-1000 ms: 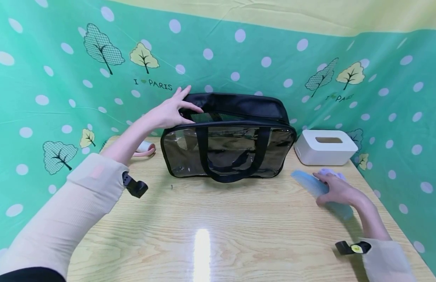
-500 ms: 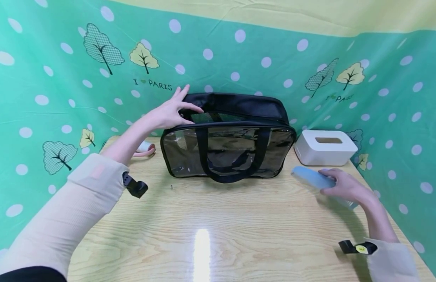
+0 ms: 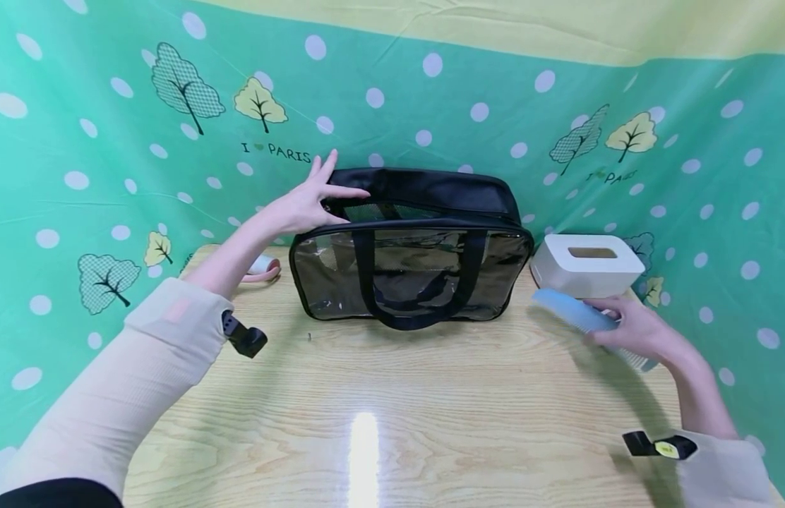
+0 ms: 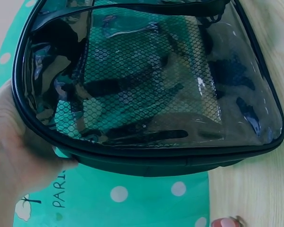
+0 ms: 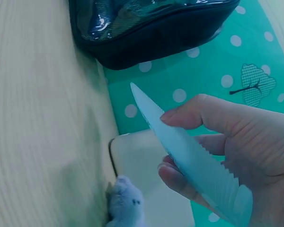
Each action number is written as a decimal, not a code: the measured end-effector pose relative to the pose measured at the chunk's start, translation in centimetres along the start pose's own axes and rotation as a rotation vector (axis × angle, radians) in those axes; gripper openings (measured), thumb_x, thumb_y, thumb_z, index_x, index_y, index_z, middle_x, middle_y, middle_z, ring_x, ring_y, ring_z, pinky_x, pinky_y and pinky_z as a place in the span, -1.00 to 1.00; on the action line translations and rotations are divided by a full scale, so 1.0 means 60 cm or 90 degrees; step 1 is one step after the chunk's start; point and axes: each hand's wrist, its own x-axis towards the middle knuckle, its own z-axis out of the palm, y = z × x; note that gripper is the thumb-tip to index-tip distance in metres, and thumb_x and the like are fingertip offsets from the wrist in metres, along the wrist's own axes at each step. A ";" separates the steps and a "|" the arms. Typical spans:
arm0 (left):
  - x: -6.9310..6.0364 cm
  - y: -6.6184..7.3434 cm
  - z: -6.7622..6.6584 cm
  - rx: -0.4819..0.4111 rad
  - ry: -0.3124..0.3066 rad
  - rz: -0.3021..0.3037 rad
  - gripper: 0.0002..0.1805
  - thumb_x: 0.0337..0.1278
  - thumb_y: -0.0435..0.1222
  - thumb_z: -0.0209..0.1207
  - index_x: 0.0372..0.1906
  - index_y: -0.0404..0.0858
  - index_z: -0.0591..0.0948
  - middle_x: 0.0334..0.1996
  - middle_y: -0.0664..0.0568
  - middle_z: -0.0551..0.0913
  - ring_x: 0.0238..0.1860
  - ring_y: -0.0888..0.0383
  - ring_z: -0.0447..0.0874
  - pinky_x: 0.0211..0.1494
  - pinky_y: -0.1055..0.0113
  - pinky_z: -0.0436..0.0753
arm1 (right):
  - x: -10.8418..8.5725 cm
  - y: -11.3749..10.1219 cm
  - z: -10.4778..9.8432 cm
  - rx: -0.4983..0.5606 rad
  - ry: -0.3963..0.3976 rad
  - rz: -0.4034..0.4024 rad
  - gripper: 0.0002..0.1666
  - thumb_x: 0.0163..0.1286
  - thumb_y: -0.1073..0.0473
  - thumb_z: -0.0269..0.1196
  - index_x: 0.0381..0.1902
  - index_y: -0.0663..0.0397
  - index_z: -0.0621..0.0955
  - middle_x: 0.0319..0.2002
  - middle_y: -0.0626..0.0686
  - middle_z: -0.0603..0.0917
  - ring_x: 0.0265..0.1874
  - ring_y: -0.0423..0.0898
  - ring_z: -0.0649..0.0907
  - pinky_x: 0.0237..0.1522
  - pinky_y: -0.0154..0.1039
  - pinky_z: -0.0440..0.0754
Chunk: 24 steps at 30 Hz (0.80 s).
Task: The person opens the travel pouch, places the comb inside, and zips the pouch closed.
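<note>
"What does the right grip [image 3: 637,328] have?"

"A light blue comb [image 3: 577,312]. It's pinched with the thumb on one side and fingers on the other, so the gap is only as wide as the comb. The comb is held above the desk [image 3: 430,395], one end pointing away from the grip towards the bag."

"And near it?"

"A white box [image 3: 586,271] with a slotted top, just beyond that grip. The right wrist view also shows a small pale plush toy [image 5: 126,203] by the box, across the comb from the grip. The black bag [image 3: 421,261] with the see-through front stands well to the grip's left."

"The left grip [image 3: 306,203]?"

"Spread wide, fingers straight, at the left corner of the bag's opening. The thumb is by the front rim, the index finger reaching across the gap. Nearer the body, beside that forearm, lies something white and pink [image 3: 262,267]."
</note>
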 end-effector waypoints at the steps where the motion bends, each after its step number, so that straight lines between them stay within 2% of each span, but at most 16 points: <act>1: 0.000 0.001 0.000 0.001 -0.001 -0.004 -0.37 0.36 -0.34 0.28 0.49 -0.03 0.47 0.65 0.04 -0.62 0.64 -0.07 -0.79 0.67 -0.31 -0.17 | -0.001 -0.001 -0.004 -0.004 0.004 0.006 -0.11 0.20 0.07 0.48 0.40 0.37 0.47 0.16 0.49 0.58 0.03 0.34 0.64 -0.19 -0.18 0.60; 8: 0.000 0.005 -0.001 0.023 -0.011 -0.011 -0.37 0.38 -0.33 0.25 0.51 -0.06 0.43 0.65 -0.01 -0.64 0.64 -0.11 -0.79 0.66 -0.33 -0.14 | -0.009 -0.015 -0.041 -0.004 0.027 0.034 -0.07 0.27 -0.05 0.45 0.47 0.27 0.42 0.22 0.48 0.55 0.09 0.36 0.60 -0.25 -0.24 0.53; 14: -0.001 0.007 0.000 0.029 -0.010 -0.014 -0.37 0.38 -0.32 0.25 0.51 -0.07 0.43 0.65 -0.02 -0.63 0.64 -0.11 -0.78 0.65 -0.35 -0.14 | -0.011 -0.029 -0.074 -0.018 0.093 0.033 -0.12 0.26 -0.06 0.47 0.45 0.18 0.47 0.22 0.45 0.53 0.11 0.38 0.55 -0.24 -0.23 0.46; 18: 0.000 0.005 0.000 0.027 -0.011 -0.021 -0.37 0.38 -0.33 0.25 0.51 -0.05 0.43 0.65 0.00 -0.63 0.64 -0.10 -0.79 0.65 -0.34 -0.17 | -0.013 -0.041 -0.094 -0.010 0.134 0.035 -0.14 0.28 -0.07 0.47 0.44 0.16 0.49 0.23 0.45 0.51 0.09 0.38 0.53 -0.34 -0.37 0.41; 20: 0.000 0.004 0.000 0.026 -0.013 -0.021 -0.36 0.37 -0.33 0.26 0.51 -0.05 0.43 0.65 0.00 -0.63 0.64 -0.09 -0.79 0.66 -0.34 -0.18 | -0.013 -0.046 -0.105 -0.004 0.157 0.031 -0.15 0.28 -0.06 0.47 0.44 0.13 0.49 0.23 0.42 0.52 0.04 0.06 0.59 -0.39 -0.42 0.39; 23: 0.000 0.003 -0.001 0.026 -0.012 -0.022 -0.37 0.37 -0.33 0.26 0.50 -0.05 0.44 0.65 0.00 -0.63 0.64 -0.09 -0.78 0.66 -0.33 -0.17 | -0.010 -0.058 -0.122 0.006 0.186 0.030 -0.15 0.30 -0.07 0.45 0.47 0.08 0.47 0.29 0.41 0.51 0.00 0.01 0.58 -0.44 -0.50 0.39; 24: 0.000 0.003 -0.001 0.026 -0.012 -0.021 -0.37 0.37 -0.33 0.26 0.50 -0.05 0.44 0.65 0.00 -0.62 0.64 -0.09 -0.78 0.66 -0.34 -0.17 | -0.009 -0.063 -0.128 0.010 0.196 0.034 -0.15 0.30 -0.09 0.45 0.48 0.04 0.47 0.32 0.40 0.50 -0.05 -0.13 0.59 -0.44 -0.52 0.41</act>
